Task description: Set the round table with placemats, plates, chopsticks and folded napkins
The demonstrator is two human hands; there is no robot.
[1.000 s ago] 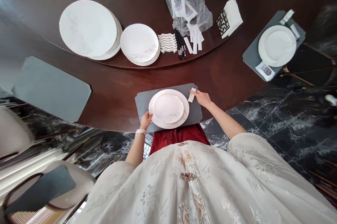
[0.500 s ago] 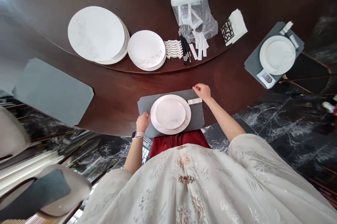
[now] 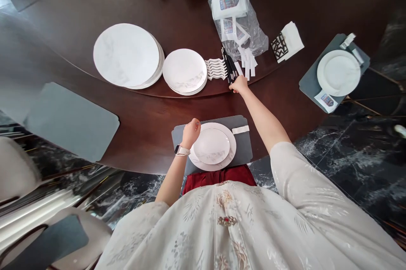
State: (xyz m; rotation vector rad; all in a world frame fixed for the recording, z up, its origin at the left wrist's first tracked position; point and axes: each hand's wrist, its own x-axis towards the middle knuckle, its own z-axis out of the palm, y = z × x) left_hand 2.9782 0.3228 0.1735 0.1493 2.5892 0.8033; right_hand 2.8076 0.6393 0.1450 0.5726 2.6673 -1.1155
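At the table's curved rim [image 3: 152, 92] — right hand [image 3: 240, 85] touching black chopsticks [image 3: 229, 65]

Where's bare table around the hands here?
Bare wood runs between the grey placemat and the small plates, and right of the right hand toward the far placemat. It is crowded at the chopsticks, wavy rests and plastic bag.

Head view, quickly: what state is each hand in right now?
Left hand: closed above the white plate, nothing visible held.
Right hand: at the black chopsticks, grip unclear.
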